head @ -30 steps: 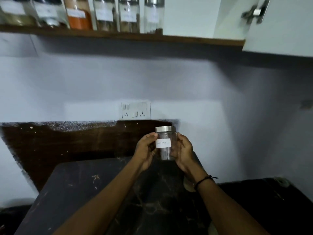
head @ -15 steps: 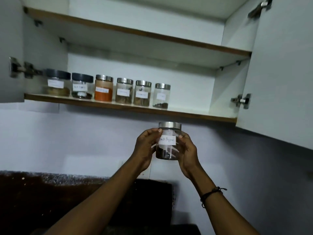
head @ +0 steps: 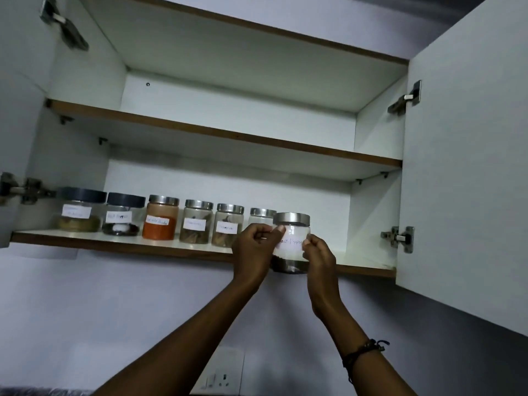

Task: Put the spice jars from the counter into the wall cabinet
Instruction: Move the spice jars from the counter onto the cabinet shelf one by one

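Observation:
A clear spice jar (head: pixel 291 242) with a steel lid, a white label and a dark layer of spice at its bottom is held between both hands at the front edge of the lower cabinet shelf (head: pixel 363 267). My left hand (head: pixel 253 252) grips its left side and my right hand (head: pixel 318 254) grips its right side. Whether its base touches the shelf edge I cannot tell. Several labelled jars (head: pixel 194 222) stand in a row on that shelf to the left, and the nearest one (head: pixel 261 216) is partly hidden behind my left hand.
The wall cabinet stands open, its right door (head: pixel 468 172) swung out and its left door (head: pixel 17 115) at the frame's edge. The upper shelf (head: pixel 228 132) holds nothing. Bare shelf lies right of the held jar. A wall socket (head: pixel 221 375) sits below.
Both hands have carried the jar up from counter height to the lower shelf's front edge, right of the jar row. The view has tilted up from the counter to the cabinet.

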